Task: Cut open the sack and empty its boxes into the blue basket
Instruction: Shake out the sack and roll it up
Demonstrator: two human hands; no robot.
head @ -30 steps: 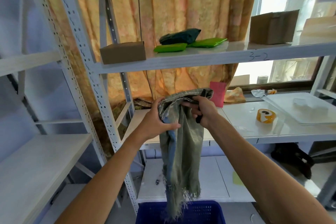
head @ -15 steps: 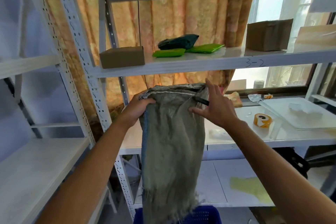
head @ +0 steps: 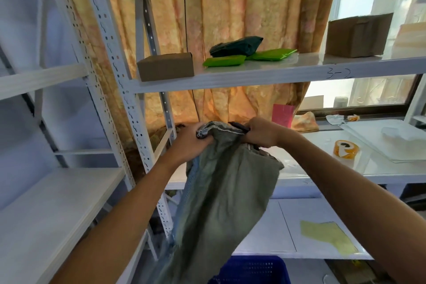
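A limp grey-green woven sack (head: 221, 203) hangs in front of me, its frayed end low at the bottom left. My left hand (head: 189, 143) is clenched on the sack's upper left corner. My right hand (head: 261, 132) grips the upper right corner, and a dark handle pokes out under its fingers. The top edge is bunched between the two hands. The blue basket (head: 253, 270) stands on the floor below, partly covered by the sack. Its inside is hidden, and no boxes show in the sack.
White metal shelving (head: 129, 104) stands close ahead. A tape roll (head: 345, 148) and a clear tray (head: 391, 138) lie on the middle shelf at right. Cardboard boxes (head: 166, 66) and green packets (head: 224, 60) sit on the upper shelf. A pale wooden shelf (head: 46, 210) is at left.
The sack was held spread wide half a second ago; my hands have come closer together and bunched its top. The sack's lower part has swung left, and my view has tilted upward.
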